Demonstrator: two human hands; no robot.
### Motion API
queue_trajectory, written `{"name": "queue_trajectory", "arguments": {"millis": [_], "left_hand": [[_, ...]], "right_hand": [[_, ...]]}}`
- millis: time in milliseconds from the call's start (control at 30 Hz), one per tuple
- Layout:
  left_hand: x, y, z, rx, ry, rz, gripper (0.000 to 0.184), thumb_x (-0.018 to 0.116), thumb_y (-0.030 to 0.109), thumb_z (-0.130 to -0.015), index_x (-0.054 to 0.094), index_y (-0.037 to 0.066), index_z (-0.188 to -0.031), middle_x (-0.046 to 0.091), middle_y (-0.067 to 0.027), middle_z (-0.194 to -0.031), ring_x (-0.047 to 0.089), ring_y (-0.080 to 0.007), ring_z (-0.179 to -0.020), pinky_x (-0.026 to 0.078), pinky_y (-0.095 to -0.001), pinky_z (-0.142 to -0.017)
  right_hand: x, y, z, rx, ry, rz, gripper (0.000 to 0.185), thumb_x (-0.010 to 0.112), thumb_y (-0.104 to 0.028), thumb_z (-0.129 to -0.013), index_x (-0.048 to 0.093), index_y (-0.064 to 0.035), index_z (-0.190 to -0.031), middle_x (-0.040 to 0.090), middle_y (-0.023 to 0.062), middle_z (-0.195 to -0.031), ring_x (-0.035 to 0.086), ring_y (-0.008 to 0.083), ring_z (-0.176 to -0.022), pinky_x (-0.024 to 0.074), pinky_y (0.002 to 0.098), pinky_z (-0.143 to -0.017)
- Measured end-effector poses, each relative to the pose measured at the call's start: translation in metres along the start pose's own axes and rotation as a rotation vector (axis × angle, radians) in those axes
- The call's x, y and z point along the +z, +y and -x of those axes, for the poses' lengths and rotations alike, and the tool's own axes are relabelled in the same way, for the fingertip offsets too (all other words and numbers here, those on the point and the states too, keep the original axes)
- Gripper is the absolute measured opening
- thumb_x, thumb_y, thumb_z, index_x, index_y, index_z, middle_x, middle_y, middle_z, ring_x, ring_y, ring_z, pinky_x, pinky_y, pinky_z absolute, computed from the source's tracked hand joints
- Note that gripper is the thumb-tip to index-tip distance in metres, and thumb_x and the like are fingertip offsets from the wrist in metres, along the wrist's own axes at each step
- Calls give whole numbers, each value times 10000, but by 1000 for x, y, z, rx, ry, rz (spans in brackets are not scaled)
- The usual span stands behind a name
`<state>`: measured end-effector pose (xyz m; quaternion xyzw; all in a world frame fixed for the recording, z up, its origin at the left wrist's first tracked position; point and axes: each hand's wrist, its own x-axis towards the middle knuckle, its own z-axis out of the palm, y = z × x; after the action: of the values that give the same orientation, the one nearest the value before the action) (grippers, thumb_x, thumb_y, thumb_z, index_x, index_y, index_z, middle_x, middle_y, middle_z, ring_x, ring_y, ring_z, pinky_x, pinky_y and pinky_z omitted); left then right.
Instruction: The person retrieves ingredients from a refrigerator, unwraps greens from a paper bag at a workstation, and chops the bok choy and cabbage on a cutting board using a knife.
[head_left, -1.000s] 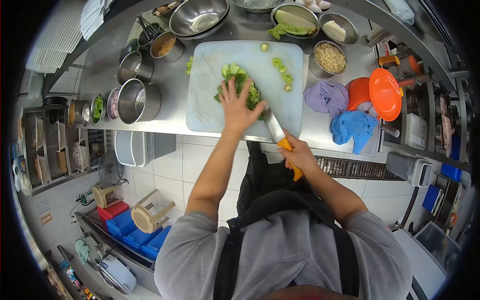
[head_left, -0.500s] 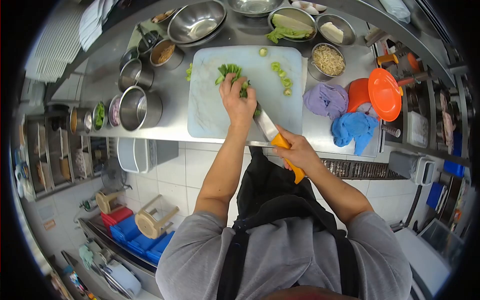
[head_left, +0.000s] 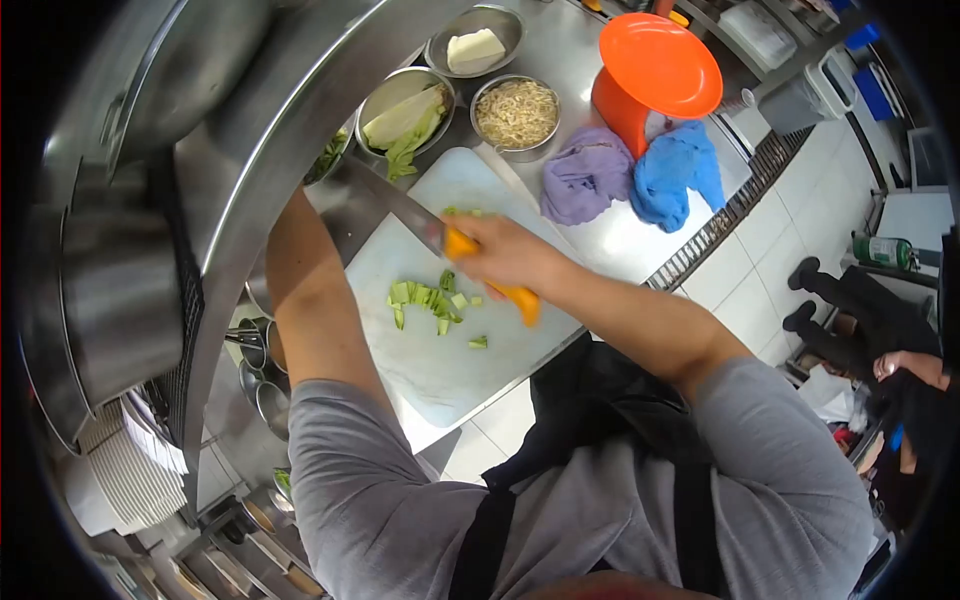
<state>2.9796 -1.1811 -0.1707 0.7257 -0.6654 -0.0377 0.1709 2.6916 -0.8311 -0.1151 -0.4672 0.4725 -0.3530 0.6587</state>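
My right hand (head_left: 505, 252) is closed round the orange handle of a knife (head_left: 385, 205), above the white cutting board (head_left: 430, 375). The blade points up and left toward a metal bowl of dark greens (head_left: 328, 158). Cut green pieces (head_left: 425, 298) lie scattered on the board below the knife. My left forearm (head_left: 310, 270) reaches up to that same bowl, but the shelf edge hides my left hand and whatever it may hold. A few more green bits (head_left: 462, 211) show behind my right hand.
Bowls of lettuce (head_left: 405, 115), a white block (head_left: 475, 50) and sprouts (head_left: 516, 112) stand beyond the board. Purple (head_left: 588, 175) and blue (head_left: 675, 178) cloths lie by an orange container (head_left: 660, 65). A steel shelf (head_left: 255, 185) overhangs the left. Another person (head_left: 880, 340) is at far right.
The view has turned toward the right. My left hand has left the board and the pile of greens, with its arm now reaching up-left. The knife has lifted and swung toward the bowls.
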Motion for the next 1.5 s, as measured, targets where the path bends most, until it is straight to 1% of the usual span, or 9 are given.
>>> {"name": "queue_trajectory", "arguments": {"millis": [200,333,400,467,667,867,1167,1333,1500], "left_hand": [[-63,1,77,67,-86,538,357,560,349,-918,702,51,-1052,705,-150,-1078,651,-354,-1030,504,-401,-899],[-46,-48,248,244,-203,159,309,490,286,-989,693,64,-1058,648,-154,-1205,643,-315,-1064,498,-364,-908],[-22,-48,322,78,-116,536,309,552,291,-961,680,54,-1112,593,-167,-1299,578,-321,-1194,459,-397,-981],[-5,-36,358,382,92,221,328,584,263,-943,650,47,-1181,575,-147,-1327,512,-328,-1268,408,-462,-1034],[-7,55,425,396,113,416,355,603,152,-906,597,2,-1227,543,-224,-1292,494,-399,-1221,396,-456,-1045],[4,59,471,-308,520,567,243,536,-13,-845,633,-4,-1069,547,-233,-1218,552,-402,-1112,473,-435,-943],[-55,58,225,9,825,527,202,573,155,-884,700,13,-951,688,-168,-899,641,-364,-835,495,-412,-796],[-29,21,31,46,338,242,327,646,237,-839,629,25,-1086,616,-172,-1077,579,-360,-1009,444,-417,-904],[-12,60,32,321,-53,173,577,703,282,-786,530,46,-1284,515,-194,-1305,486,-358,-1219,373,-399,-1043]], "right_hand": [[-25,64,136,202,-45,194,604,660,-67,-860,468,-69,-1432,635,75,-725,560,142,-469,490,289,-476],[-28,106,177,356,9,198,602,695,-71,-856,495,-100,-1423,635,82,-706,566,127,-477,494,289,-482],[-28,115,177,341,22,192,606,704,-88,-847,509,-133,-1419,644,93,-692,579,128,-484,505,298,-487],[-24,118,166,330,46,200,608,691,-100,-853,496,-123,-1429,630,86,-666,574,130,-474,498,291,-476],[0,113,137,262,-81,248,611,643,-135,-872,456,-106,-1453,626,78,-682,565,132,-460,499,298,-467],[47,127,134,263,-269,227,617,632,-139,-871,452,-138,-1461,648,84,-741,582,152,-462,512,305,-477],[59,-1,8,-69,-92,223,646,637,-107,-842,449,-101,-1460,609,63,-697,569,139,-472,494,295,-486],[10,-17,-4,-24,-22,85,612,610,-134,-815,500,-93,-1415,614,90,-690,586,157,-497,501,325,-501],[-24,47,105,-7,-13,469,622,635,-122,-783,513,-134,-1393,660,216,-835,654,385,-755,532,426,-741]]}}
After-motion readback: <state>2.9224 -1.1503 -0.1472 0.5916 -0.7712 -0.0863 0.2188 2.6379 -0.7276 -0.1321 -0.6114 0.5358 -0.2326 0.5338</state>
